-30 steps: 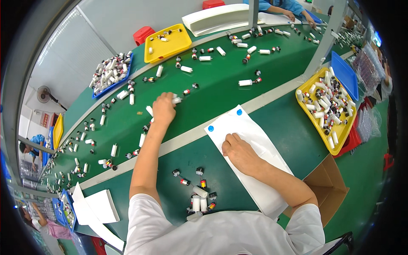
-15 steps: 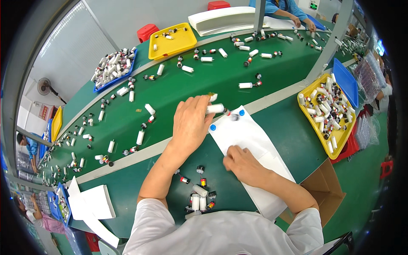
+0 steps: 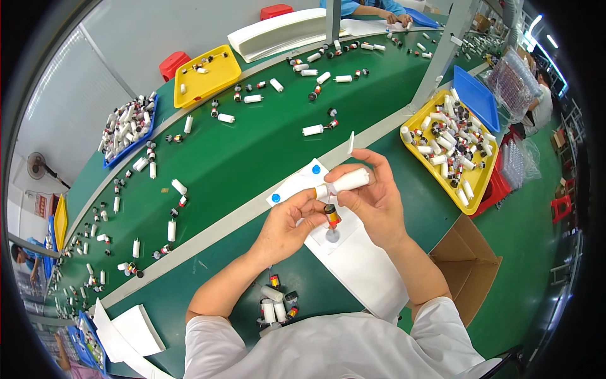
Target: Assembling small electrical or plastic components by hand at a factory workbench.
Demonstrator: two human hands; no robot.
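Note:
Over the strip of white paper (image 3: 360,271), my two hands are close together. My right hand (image 3: 382,211) is closed on a white cylinder (image 3: 351,180), held tilted. A thin white piece (image 3: 351,143) sticks up by its fingertips; whether it is gripped is unclear. In a pinch, my left hand (image 3: 287,227) has a small black, red and yellow cylindrical part (image 3: 331,216) with a pale disc-like end below it. Another small white and yellow piece (image 3: 319,191) lies between the hands, partly hidden by fingers. Blue round pins (image 3: 316,169) sit at the paper's far end.
White cylinders and dark small parts lie scattered along the green belt (image 3: 252,151). Several more form a pile (image 3: 274,309) near my body. At right stand a full yellow tray (image 3: 410,148), a blue tray (image 3: 475,95) and a cardboard box (image 3: 464,265). A co-worker's hands (image 3: 396,18) are at the far side.
My right hand has risen from the paper and now holds the white cylinder. My left hand has come back from the belt's edge toward it. The view has shifted rightward.

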